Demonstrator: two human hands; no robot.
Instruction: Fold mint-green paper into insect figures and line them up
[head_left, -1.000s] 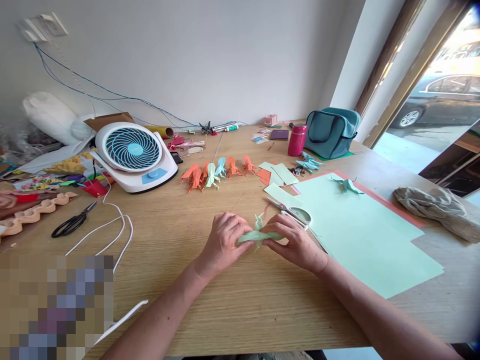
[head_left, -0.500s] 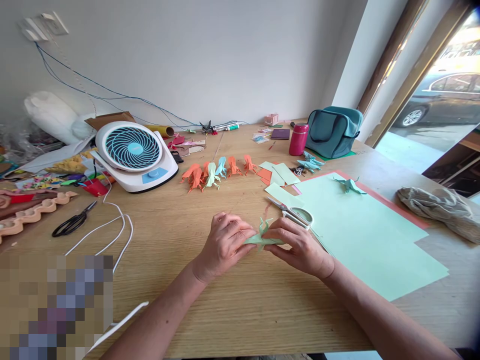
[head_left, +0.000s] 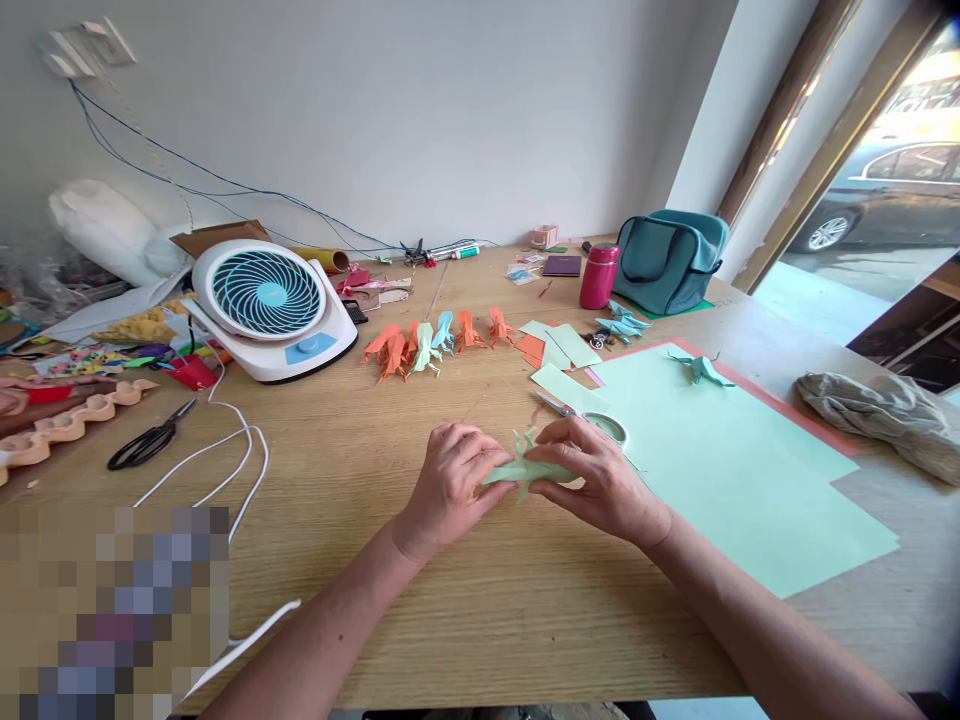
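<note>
Between my hands is a pale green folded paper figure (head_left: 519,470), with thin pointed legs sticking up and down from its middle. My left hand (head_left: 454,476) pinches its left end, and my right hand (head_left: 597,482) grips the right end; the fingers hide part of both ends. Just behind my right hand lie scissors with pale handles (head_left: 609,426), partly covered by it. Farther back, a row of folded paper figures stands on the table: several orange ones (head_left: 391,354), a pale green one (head_left: 426,350) and a light blue one (head_left: 445,331).
Large pale green sheets (head_left: 739,460) cover the right side, with a blue-green paper figure (head_left: 703,370) on them. A fan (head_left: 270,300), black scissors (head_left: 154,438) and a white cord (head_left: 247,450) are at left. A pink bottle (head_left: 598,276) and teal bag (head_left: 667,262) stand behind.
The paper figure has tilted slightly between my fingers, and more of its right part shows. My right hand has shifted a little, covering more of the pale-handled scissors.
</note>
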